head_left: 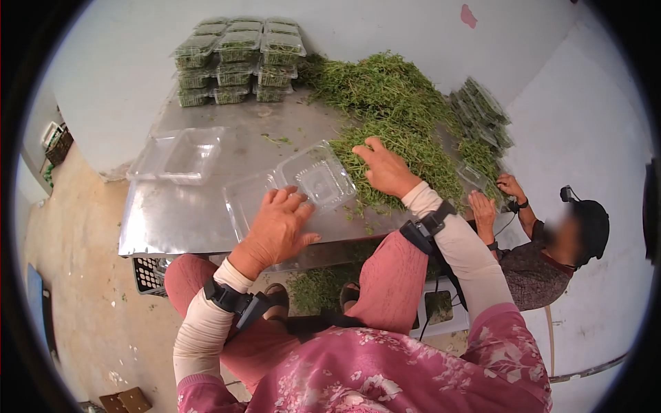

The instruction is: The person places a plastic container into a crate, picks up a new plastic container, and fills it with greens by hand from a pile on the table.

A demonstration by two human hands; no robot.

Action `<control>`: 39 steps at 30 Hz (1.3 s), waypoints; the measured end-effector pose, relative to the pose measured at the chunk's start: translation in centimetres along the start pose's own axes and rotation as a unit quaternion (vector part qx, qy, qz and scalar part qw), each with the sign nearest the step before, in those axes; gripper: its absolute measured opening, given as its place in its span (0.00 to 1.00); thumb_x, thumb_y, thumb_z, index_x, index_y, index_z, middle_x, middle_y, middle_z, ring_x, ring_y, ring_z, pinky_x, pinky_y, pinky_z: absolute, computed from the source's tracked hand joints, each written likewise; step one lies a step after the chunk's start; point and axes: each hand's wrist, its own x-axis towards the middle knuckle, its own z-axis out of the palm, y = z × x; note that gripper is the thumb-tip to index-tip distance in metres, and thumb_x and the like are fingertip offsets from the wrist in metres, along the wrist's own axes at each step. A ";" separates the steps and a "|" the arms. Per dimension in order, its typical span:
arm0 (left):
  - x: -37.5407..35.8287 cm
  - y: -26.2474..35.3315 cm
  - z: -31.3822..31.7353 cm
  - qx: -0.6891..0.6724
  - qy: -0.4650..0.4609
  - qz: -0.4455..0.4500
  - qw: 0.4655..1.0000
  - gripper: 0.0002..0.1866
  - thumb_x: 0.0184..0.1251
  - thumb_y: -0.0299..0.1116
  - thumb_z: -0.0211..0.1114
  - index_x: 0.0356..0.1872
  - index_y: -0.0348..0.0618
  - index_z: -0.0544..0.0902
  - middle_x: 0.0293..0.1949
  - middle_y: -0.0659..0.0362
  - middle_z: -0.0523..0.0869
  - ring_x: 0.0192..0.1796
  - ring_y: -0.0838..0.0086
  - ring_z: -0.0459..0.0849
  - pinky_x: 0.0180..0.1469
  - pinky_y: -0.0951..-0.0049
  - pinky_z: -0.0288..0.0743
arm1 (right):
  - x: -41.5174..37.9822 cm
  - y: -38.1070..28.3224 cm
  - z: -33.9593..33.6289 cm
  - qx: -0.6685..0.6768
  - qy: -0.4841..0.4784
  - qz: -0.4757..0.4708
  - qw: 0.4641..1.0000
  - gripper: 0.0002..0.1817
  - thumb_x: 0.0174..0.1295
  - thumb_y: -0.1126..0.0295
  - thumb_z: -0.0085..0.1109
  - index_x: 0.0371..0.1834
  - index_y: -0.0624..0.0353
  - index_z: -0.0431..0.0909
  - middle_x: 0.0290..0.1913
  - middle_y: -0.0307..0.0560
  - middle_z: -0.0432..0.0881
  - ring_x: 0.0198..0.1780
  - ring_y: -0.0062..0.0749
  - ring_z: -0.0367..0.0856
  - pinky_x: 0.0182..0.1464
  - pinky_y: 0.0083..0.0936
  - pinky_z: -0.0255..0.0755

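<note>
An opened clear plastic clamshell box (318, 180) lies on the metal table in front of me, its lid half folded out to the left. Over the near edge of that box is my left hand (274, 230), palm down, thumb apart from the fingers. My right hand (389, 168) reaches over the near edge of a big heap of green leafy stems (385, 89), just right of the box. Its fingers are parted and curve toward the greens, with nothing held in them. No greens show in the box.
Filled clamshell boxes (239, 58) stand stacked at the back left; more filled boxes (480, 113) are piled at the right. Empty clear boxes (182, 155) lie on the left of the table (165, 220). A co-worker (540, 265) handles a box at the right end. Below is a black crate (148, 274).
</note>
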 end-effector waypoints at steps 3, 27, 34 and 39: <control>-0.1 0.2 0.8 0.037 -0.020 0.007 0.999 0.19 0.58 0.39 0.69 0.49 0.40 0.83 0.51 0.52 0.82 0.65 0.55 0.74 0.69 0.50 0.61 | 0.8 0.6 1.7 -0.097 -0.095 0.045 0.990 0.21 0.55 0.78 0.59 0.53 0.54 0.73 0.59 0.60 0.69 0.49 0.58 0.82 0.47 0.49 0.77; 0.1 0.4 -0.4 0.137 0.004 0.021 0.990 0.13 0.62 0.32 0.60 0.47 0.43 0.83 0.55 0.49 0.81 0.65 0.56 0.74 0.70 0.50 0.62 | -0.3 5.5 -4.6 0.360 0.027 0.239 0.901 0.19 0.66 0.71 0.62 0.56 0.72 0.76 0.32 0.44 0.84 0.23 0.19 0.80 0.26 0.21 0.72; 0.1 0.6 -0.3 0.133 0.007 0.024 0.991 0.16 0.62 0.32 0.60 0.51 0.42 0.82 0.59 0.45 0.79 0.66 0.55 0.74 0.70 0.51 0.62 | -0.2 5.5 -4.9 0.387 0.064 0.223 0.892 0.17 0.67 0.71 0.62 0.54 0.73 0.77 0.31 0.42 0.84 0.22 0.18 0.79 0.23 0.19 0.70; 0.1 0.8 -0.4 0.114 0.007 0.031 0.993 0.18 0.61 0.31 0.59 0.53 0.40 0.81 0.60 0.44 0.78 0.66 0.52 0.73 0.71 0.49 0.61 | -0.2 5.4 -5.1 0.478 0.092 0.249 0.837 0.18 0.68 0.70 0.62 0.55 0.73 0.76 0.30 0.40 0.82 0.22 0.18 0.78 0.22 0.17 0.69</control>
